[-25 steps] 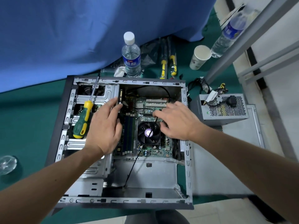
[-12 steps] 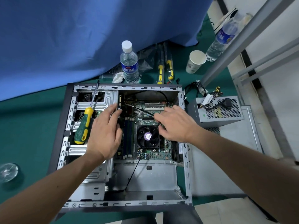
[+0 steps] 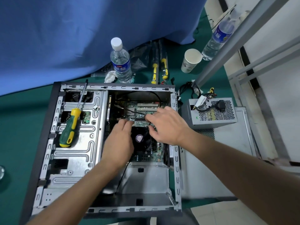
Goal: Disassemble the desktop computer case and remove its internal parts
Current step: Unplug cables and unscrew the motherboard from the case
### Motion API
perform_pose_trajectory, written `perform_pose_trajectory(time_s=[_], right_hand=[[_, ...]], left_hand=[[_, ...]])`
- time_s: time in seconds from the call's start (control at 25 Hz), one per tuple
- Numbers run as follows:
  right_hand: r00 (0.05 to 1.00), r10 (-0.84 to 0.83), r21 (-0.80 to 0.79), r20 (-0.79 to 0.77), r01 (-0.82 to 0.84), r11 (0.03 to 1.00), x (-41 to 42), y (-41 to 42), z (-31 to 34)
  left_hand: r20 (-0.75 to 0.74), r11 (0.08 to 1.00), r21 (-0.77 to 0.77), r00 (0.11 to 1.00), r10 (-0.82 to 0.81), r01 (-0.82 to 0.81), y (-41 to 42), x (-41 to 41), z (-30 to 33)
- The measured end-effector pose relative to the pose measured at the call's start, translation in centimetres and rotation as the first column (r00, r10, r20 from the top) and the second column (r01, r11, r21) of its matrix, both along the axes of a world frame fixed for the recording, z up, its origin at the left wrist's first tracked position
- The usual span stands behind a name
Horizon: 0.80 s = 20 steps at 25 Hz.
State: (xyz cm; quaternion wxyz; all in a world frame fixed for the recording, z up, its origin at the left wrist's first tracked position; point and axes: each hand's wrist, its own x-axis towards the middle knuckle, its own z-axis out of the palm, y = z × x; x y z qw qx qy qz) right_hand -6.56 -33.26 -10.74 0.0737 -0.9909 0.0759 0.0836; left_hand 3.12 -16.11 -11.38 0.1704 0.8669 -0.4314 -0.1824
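The open grey computer case [image 3: 176, 161] lies on its side on the green table. Its motherboard [image 3: 155, 153] shows inside, with the black CPU fan [image 3: 140, 138] in the middle. My left hand [image 3: 119, 143] reaches over the board, and its bent fingertips meet the left end of a small green card [image 3: 140, 123] just beyond the fan. The card's right end sits between finger and thumb of my right hand [image 3: 167, 125]. A thin black cable [image 3: 133, 112] runs to the same spot. The removed power supply [image 3: 212, 113] stands outside, right of the case.
A green and yellow screwdriver [image 3: 70, 127] lies on the drive cage [image 3: 78, 159]. Behind the case are a water bottle [image 3: 121, 62], two bagged yellow-handled tools [image 3: 159, 69] and a paper cup [image 3: 191, 60]. A second bottle [image 3: 217, 34], a grey metal frame [image 3: 227, 46] and the side panel [image 3: 230, 151] are on the right.
My left hand has moved right, from the drive cage edge to the board beside the CPU fan. My right hand stays over the board, its fingers closing towards the small card.
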Motion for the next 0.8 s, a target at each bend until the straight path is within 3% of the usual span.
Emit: perform_pose_trajectory(time_s=[0.12,0.28,0.6,0.8], right_hand=[[1.0,-0.005,0.018,0.009,0.005,1.0,0.0,-0.1,0.1],[1.0,0.012,0.02,0.019,-0.013,1.0,0.1,-0.1,0.1],[0.999,0.004,0.016,0.042,-0.005,1.0,0.1,-0.2,-0.4],[0.998,0.01,0.005,0.062,-0.011,1.0,0.0,-0.3,-0.5]], left_hand=[[-0.15,0.961,0.052,0.949,0.277,-0.273,-2.2,-0.3,-1.8],[-0.251,0.819,0.18,0.779,0.574,-0.545,-3.6,1.4,-3.3],[-0.448,0.659,0.32,0.503,0.739,-0.681,-5.9,3.9,-5.8],[-0.48,0.596,0.269,0.431,0.764,-0.756,-7.4,4.8,-7.2]])
